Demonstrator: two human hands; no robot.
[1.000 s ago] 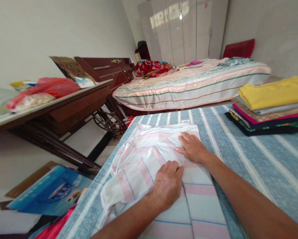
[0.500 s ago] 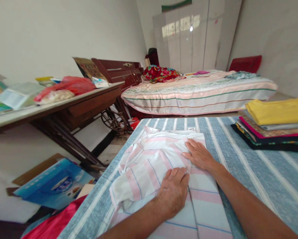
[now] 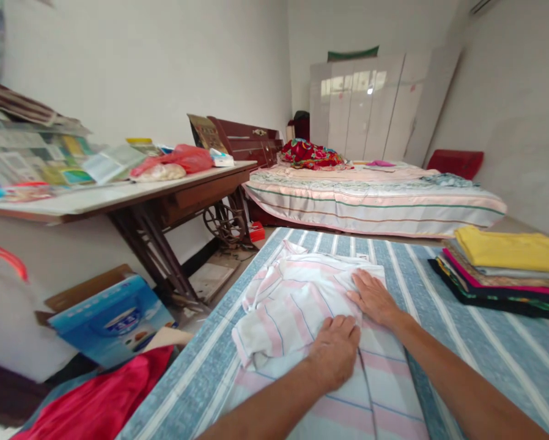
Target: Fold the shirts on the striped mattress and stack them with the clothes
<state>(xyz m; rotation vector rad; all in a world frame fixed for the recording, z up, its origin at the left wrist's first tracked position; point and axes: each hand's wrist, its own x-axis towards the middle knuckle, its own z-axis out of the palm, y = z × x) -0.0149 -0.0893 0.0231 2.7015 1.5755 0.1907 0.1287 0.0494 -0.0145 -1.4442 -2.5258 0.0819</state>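
Note:
A pink-and-white striped shirt (image 3: 283, 305) lies on the blue striped bedcover (image 3: 485, 342) in front of me. My left hand (image 3: 336, 351) rests palm down on the shirt's fold, fingers together and curled slightly onto the cloth. My right hand (image 3: 375, 298) lies flat on the shirt a little farther away, fingers stretched out. Both hands press the cloth; neither lifts it.
A stack of folded clothes (image 3: 508, 269) with a yellow one on top sits at the right. A sewing-machine table (image 3: 164, 195) stands at left, a blue box (image 3: 109, 318) and red cloth (image 3: 95, 403) on the floor, a second bed (image 3: 370, 195) beyond.
Both hands stay on the shirt in the same places. The view has tilted up and drawn back, so more of the wall and room shows.

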